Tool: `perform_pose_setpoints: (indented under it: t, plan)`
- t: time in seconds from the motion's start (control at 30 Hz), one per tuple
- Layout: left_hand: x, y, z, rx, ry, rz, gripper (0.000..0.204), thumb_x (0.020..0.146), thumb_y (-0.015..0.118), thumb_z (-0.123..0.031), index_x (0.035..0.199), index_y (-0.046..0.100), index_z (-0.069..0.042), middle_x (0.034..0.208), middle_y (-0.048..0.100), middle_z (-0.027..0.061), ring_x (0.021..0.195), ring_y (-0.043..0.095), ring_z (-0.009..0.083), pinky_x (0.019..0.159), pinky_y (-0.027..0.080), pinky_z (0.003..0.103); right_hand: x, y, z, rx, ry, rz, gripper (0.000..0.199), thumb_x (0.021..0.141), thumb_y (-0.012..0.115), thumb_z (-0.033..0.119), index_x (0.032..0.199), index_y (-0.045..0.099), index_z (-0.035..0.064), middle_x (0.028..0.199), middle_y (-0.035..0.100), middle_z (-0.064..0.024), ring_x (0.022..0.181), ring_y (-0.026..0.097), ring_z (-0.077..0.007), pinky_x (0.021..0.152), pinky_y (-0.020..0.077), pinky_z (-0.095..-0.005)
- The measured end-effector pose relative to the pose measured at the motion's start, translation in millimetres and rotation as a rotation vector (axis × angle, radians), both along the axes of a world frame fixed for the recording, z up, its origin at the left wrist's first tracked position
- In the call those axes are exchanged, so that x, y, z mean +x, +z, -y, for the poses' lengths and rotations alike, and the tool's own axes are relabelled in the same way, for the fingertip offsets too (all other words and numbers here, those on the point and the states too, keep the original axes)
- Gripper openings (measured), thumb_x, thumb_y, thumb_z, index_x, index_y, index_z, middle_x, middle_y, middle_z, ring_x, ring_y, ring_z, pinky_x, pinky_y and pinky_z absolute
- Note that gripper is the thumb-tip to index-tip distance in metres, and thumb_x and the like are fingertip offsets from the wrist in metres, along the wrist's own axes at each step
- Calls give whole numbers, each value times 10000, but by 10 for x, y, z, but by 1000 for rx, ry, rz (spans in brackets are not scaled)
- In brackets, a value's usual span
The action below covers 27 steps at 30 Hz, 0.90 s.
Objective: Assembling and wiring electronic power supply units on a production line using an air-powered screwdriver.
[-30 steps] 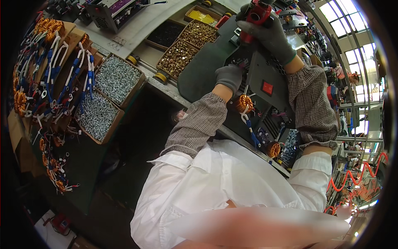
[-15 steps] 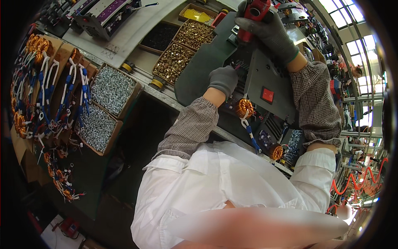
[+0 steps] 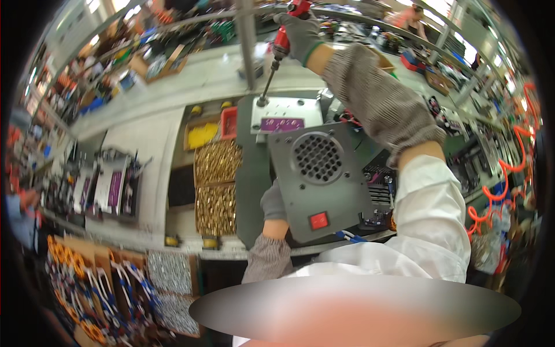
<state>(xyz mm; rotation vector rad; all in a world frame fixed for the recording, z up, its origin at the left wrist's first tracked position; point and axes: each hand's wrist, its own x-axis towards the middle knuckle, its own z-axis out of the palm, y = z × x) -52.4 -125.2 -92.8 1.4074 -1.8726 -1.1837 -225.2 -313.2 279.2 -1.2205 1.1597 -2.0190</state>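
Observation:
In my right hand point(image 3: 300, 39), in a grey glove, is a red electric screwdriver point(image 3: 281, 43). Its long bit slants down to the far left corner of a silver metal plate point(image 3: 286, 109) with a purple circuit board point(image 3: 282, 124) on its near side. A black metal panel point(image 3: 283, 179) with a round vent grille and a red rocker switch point(image 3: 318, 220) stands tilted in front of me. My left hand point(image 3: 273, 202), also gloved, is at the panel's left edge. The panel hides its fingers.
Left of the work mat point(image 3: 250, 191) sit bins of brass fasteners point(image 3: 215, 208), a yellow bin point(image 3: 202, 136) and a red bin point(image 3: 229, 122). Silver screws point(image 3: 170, 272) and wired copper coils point(image 3: 69, 260) lie near left. A metal post point(image 3: 245, 46) rises beyond; a coiled orange hose point(image 3: 502, 173) hangs right.
My view has turned and now takes in more of the far bench. The screwdriver has its bit over the silver plate. The panel now shows its grille, and my left fingers have gone behind it.

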Motion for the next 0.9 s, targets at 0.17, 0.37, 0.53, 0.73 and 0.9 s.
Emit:
perform_pose_setpoints:
  t: [0.17, 0.37, 0.53, 0.73, 0.9]
  plan:
    - [-106, 150, 408, -142, -81, -27, 424, 837, 633, -328, 1151, 576, -50, 1062, 673, 177, 992, 658, 344, 792, 537, 411, -1035, 108, 954, -199, -551, -148, 416, 704, 813, 238, 1028, 614, 70, 858, 668, -73, 747, 615, -217, 731, 513, -391]
    - [60, 293, 477, -218, -50, -80, 473, 817, 658, -337, 1181, 567, -49, 1095, 659, 175, 1025, 642, 338, 823, 525, 410, -1739, 306, 998, 415, -850, -647, 434, 752, 716, 375, 1021, 652, 41, 928, 694, -181, 873, 685, -348, 777, 543, -436]
    - [75, 488, 156, -233, -131, -134, 516, 800, 679, -344, 1206, 559, -49, 1122, 648, 173, 1053, 628, 333, 848, 514, 409, -1539, 575, 360, 364, -697, -1217, 412, 751, 711, 355, 996, 656, 29, 925, 688, -192, 871, 684, -340, 779, 546, -435]
    - [42, 770, -330, -230, -265, -215, 570, 779, 705, -352, 1235, 549, -48, 1154, 634, 171, 1087, 611, 328, 878, 501, 408, -729, 449, -2200, 13, -211, -1768, 283, 779, 611, 300, 872, 625, 33, 814, 650, -141, 729, 664, -283, 602, 537, -417]
    - [62, 1022, -745, -229, -264, -270, 615, 762, 726, -359, 1260, 542, -48, 1181, 623, 169, 1115, 598, 323, 903, 491, 407, -620, -187, -4238, 12, -35, -1757, 422, 766, 677, 378, 1036, 595, 64, 1010, 620, -103, 955, 622, -261, 813, 492, -398]
